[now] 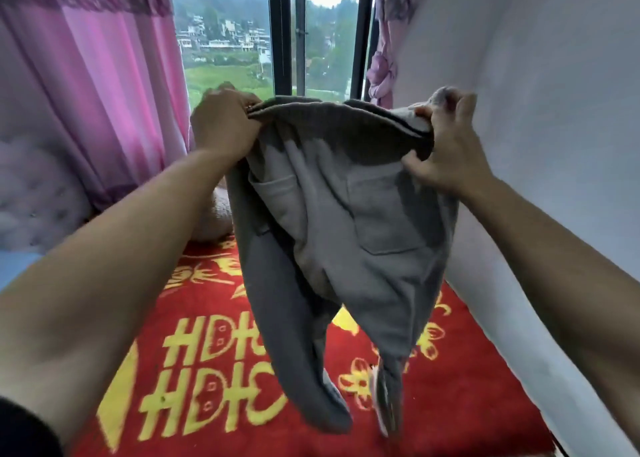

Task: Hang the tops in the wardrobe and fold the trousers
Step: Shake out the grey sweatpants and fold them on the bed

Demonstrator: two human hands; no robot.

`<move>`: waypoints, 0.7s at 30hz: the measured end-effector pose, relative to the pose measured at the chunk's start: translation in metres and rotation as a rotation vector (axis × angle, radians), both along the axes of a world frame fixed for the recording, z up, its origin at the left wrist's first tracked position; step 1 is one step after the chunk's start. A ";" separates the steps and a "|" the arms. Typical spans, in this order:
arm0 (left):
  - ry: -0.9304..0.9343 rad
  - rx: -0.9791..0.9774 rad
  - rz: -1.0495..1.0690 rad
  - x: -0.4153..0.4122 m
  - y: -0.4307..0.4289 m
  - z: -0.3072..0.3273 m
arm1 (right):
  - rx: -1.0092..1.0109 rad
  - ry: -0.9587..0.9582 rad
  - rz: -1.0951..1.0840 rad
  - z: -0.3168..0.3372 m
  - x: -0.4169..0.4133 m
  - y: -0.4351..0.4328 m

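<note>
**Trousers (346, 221) held up by the waistband, folding not yet begun**

Grey, they hang in the middle of the frame, legs dangling toward the red blanket (467, 404) along the bottom. The left grip (225, 124) pinches the waistband at centre left. The right grip (450, 144), at centre right, clutches the other end with fingers curled into the cloth. The fold looks to be at its very start, with no crease made and nothing laid flat. No tops, hangers or wardrobe show, so the hanging cannot be judged.

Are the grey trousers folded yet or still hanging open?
Not folded. Left hand and right hand grip the waistband of the grey trousers; both legs dangle above the red blanket.
</note>
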State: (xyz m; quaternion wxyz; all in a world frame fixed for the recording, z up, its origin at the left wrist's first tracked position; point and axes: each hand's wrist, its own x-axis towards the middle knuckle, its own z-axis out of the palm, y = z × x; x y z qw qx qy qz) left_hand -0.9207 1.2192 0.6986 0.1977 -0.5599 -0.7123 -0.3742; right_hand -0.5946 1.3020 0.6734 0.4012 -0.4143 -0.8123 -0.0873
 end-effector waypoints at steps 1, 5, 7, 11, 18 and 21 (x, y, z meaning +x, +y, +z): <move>0.033 0.015 0.015 -0.004 -0.005 0.012 | 0.052 -0.077 -0.037 0.008 0.000 -0.002; 0.145 0.015 0.078 -0.017 -0.016 0.035 | 0.085 -0.023 -0.142 0.040 -0.003 0.000; 0.183 -0.040 0.119 -0.021 -0.019 0.034 | 0.064 -0.098 -0.193 0.046 -0.007 0.001; 0.287 -0.205 0.168 -0.032 -0.025 0.033 | 0.005 -0.200 -0.183 0.031 -0.018 0.004; 0.249 -0.459 0.204 -0.055 -0.001 0.028 | -0.259 0.001 -0.053 0.032 -0.057 0.031; 0.240 -0.628 0.263 -0.061 0.030 0.012 | -0.474 0.110 -0.002 0.028 -0.068 0.059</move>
